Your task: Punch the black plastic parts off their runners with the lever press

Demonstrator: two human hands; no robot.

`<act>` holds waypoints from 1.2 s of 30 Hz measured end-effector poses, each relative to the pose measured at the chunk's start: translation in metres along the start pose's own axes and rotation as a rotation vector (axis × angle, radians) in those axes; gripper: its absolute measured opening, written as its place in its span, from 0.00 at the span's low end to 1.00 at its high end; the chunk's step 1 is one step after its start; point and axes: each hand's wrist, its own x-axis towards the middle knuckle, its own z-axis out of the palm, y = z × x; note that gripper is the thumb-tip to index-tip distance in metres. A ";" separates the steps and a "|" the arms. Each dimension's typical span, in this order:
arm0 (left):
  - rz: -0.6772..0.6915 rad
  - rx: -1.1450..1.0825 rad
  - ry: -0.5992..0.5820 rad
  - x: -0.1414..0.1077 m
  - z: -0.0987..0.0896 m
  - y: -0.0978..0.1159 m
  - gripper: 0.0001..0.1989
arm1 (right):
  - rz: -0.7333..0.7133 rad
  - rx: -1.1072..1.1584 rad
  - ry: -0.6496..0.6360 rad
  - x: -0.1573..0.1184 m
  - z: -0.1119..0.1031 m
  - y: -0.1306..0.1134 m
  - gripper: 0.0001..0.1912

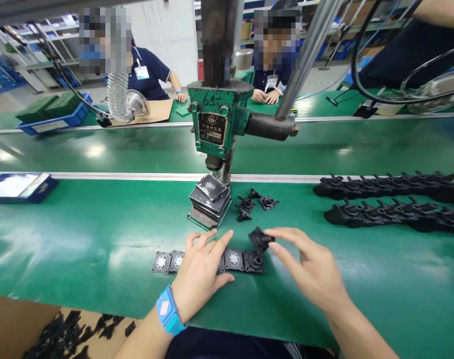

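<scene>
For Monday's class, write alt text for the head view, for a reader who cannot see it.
Over a green bench, the left hand rests flat on a row of square black parts while the right hand pinches one small black piece above the row's end. Behind stands a green press; two people sit across the belt.

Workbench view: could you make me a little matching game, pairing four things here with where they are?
Things:
1. left hand
2. right hand
3. press
4. cardboard box

Places:
A. near left corner, holding loose black parts
B. standing behind both hands
C. resting on the row of square plates
D. pinching a small black part above the row's right end

Pairs: 1-C, 2-D, 3-B, 4-A
</scene>
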 end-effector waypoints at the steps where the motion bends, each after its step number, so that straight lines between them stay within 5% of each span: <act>1: 0.000 -0.015 -0.001 0.001 0.000 0.000 0.49 | -0.113 -0.034 -0.027 -0.001 0.002 -0.010 0.10; 4: -0.010 -0.059 -0.002 0.003 0.002 0.000 0.51 | -0.395 -0.124 -0.088 -0.003 0.013 -0.028 0.10; 7: -0.021 -0.101 -0.002 0.005 0.004 0.000 0.53 | -0.484 -0.174 -0.138 -0.002 0.023 -0.030 0.12; 20: -0.042 -0.118 0.005 0.006 0.008 0.000 0.52 | -0.450 -0.064 -0.212 0.003 0.033 -0.033 0.13; 27: -0.012 -0.114 -0.036 0.005 0.003 -0.003 0.22 | -0.480 -0.077 -0.216 0.002 0.032 -0.030 0.13; 36: -0.061 -0.082 -0.091 0.014 -0.004 0.004 0.15 | -0.341 -0.044 -0.240 0.006 0.022 -0.013 0.09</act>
